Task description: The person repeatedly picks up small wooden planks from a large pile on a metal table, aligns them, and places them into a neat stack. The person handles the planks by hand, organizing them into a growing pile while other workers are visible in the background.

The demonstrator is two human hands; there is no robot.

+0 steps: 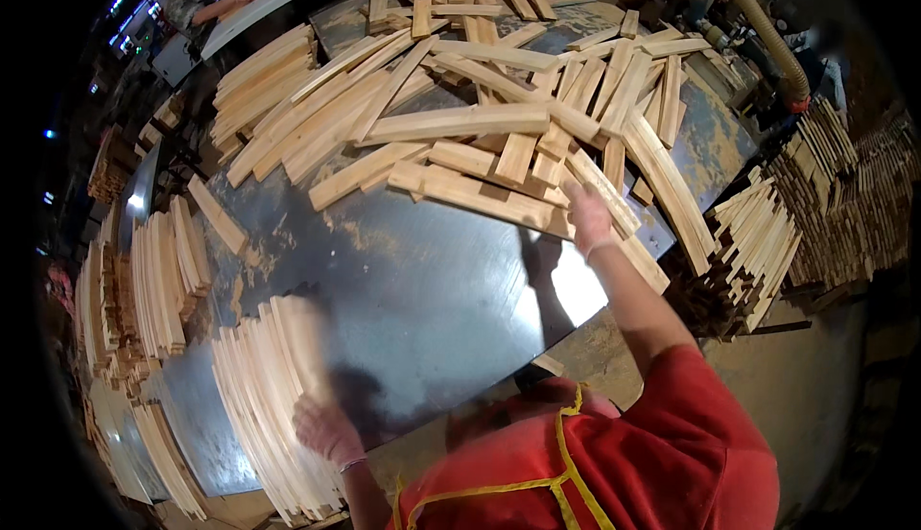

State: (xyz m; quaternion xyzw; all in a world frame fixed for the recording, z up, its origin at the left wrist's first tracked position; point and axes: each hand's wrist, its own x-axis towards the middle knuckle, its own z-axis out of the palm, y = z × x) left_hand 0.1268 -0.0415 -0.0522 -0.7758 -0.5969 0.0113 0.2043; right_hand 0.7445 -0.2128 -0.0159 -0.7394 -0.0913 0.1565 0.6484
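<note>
1. The left hand (328, 430) is held low, its forearm brought in from the lower edge, the fingers bent against a row of slats (264, 386); whether any slat is gripped cannot be told.
2. Just left of that hand, the slats are packed side by side; they are pale, narrow and slightly curved.
3. Beyond the left hand, a smooth grey tabletop (422, 309) is marked by glare and sawdust.
4. The right arm is stretched forward; the right hand (590, 218) is set at the near edge of a loose pile (460, 122), fingers partly curled beside a long slat (480, 196). Its grip is partly hidden and cannot be told.
5. Ahead and left of the right hand, the pile's yellowish, grained pieces are crossed at many angles; any small print cannot be made out.
</note>
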